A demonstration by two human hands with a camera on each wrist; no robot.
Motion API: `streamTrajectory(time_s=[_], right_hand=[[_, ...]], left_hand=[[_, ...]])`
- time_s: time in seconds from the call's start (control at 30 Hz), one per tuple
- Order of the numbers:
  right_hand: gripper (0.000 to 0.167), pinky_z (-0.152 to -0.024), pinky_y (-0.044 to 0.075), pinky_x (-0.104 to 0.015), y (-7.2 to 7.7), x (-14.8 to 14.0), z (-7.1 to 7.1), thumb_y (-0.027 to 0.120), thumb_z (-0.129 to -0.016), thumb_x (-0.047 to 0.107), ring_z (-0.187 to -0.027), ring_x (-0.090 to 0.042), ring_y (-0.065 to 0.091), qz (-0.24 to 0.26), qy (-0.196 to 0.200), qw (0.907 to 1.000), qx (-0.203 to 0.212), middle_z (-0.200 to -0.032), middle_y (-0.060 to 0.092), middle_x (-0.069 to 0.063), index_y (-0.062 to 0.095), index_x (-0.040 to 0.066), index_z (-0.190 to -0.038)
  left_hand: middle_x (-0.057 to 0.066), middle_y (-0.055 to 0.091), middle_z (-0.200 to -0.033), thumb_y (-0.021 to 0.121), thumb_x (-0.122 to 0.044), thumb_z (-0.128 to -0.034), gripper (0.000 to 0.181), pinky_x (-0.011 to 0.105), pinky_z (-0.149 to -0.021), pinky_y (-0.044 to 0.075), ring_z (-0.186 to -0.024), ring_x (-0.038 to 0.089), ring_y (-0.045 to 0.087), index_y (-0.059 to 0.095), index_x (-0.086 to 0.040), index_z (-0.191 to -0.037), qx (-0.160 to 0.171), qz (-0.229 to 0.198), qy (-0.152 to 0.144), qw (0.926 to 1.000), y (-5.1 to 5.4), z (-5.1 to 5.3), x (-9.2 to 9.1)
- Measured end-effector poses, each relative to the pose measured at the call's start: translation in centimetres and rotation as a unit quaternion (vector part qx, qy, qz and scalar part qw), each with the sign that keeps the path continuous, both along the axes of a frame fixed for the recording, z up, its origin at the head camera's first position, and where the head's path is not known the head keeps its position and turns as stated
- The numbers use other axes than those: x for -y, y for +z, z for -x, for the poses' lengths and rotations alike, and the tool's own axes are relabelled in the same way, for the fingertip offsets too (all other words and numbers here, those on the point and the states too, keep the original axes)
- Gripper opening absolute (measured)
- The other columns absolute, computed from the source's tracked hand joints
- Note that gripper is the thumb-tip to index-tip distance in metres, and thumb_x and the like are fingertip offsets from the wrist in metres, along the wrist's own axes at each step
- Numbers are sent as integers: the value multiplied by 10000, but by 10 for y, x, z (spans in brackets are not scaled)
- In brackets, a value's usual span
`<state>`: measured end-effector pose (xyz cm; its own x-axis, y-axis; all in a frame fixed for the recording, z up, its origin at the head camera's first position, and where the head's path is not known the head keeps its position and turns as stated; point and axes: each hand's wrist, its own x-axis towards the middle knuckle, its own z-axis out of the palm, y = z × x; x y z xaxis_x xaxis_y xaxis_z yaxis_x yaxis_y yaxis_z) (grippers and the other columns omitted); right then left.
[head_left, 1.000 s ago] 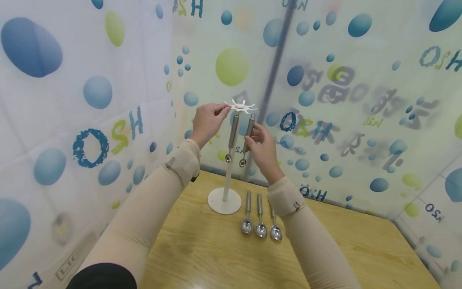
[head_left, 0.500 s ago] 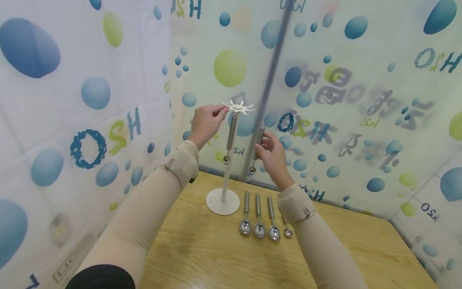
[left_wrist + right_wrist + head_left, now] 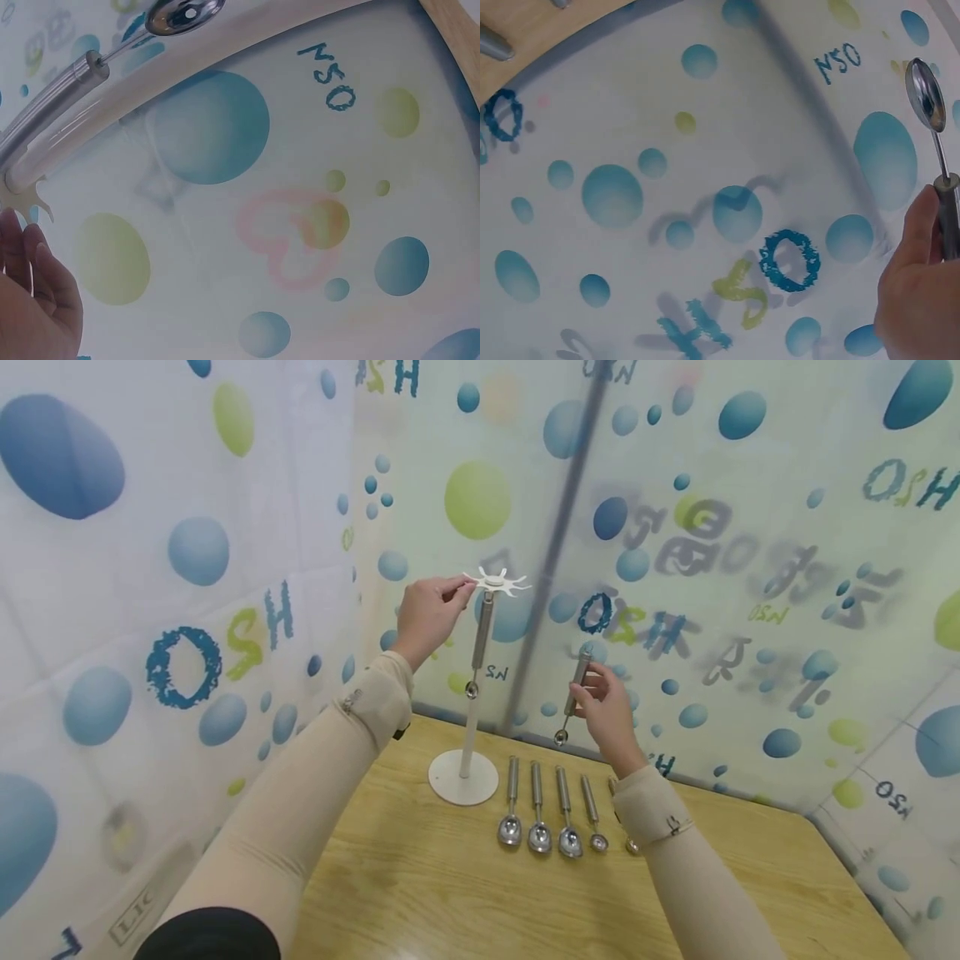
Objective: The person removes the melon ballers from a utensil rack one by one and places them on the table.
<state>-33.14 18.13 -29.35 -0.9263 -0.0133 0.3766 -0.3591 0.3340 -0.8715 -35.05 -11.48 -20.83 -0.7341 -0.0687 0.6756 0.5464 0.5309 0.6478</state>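
My left hand point(image 3: 433, 617) pinches one arm of the white star-shaped hook top point(image 3: 497, 582) on the upright stand point(image 3: 470, 727). From that top hangs one melon baller point(image 3: 482, 635), its small bowl down beside the pole; the left wrist view shows its shiny bowl point(image 3: 184, 13) close up. To the right of the stand, my right hand point(image 3: 613, 714) grips a second melon baller point(image 3: 577, 683) by its steel handle, bowl downward, in the air above the table. The right wrist view shows this one's bowl point(image 3: 927, 97) beyond the fingers.
Several metal scoops point(image 3: 513, 785) lie in a row on the wooden table point(image 3: 420, 877), right of the stand's round base point(image 3: 446, 787). The rightmost scoop point(image 3: 632, 846) is partly hidden by my right sleeve. A patterned curtain point(image 3: 480, 443) encloses the table's back and sides.
My right hand has carried the melon baller off the hook top, down and to the right. More of the scoop row now shows. My left hand stays on the hook top.
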Motion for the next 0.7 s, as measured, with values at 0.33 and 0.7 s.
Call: streamTrajectory(time_s=[0.33,0.7], right_hand=[[507,-722,588,-274,-36,-58,12,611,-1035,169,-1075,-271,617,-220,-454,9987,-14,-1325,584,-198,451,88,-1509],[481,-782,597,-413,-71,-116,9,577,-1047,136,-992,-275,606,-734,-1214,9881,592,-1222,563,-210,448,18,-1495]], left_hand=[[42,760,-1024,621,-314,-1031,308,267,-690,515,-830,153,686,729,-152,-1271,60,-101,-26,9999,2,-1,-1],[37,744,-921,616,-323,-1033,304,250,-642,481,-775,137,678,737,-165,-1263,25,-100,-86,9999,-1,0,0]])
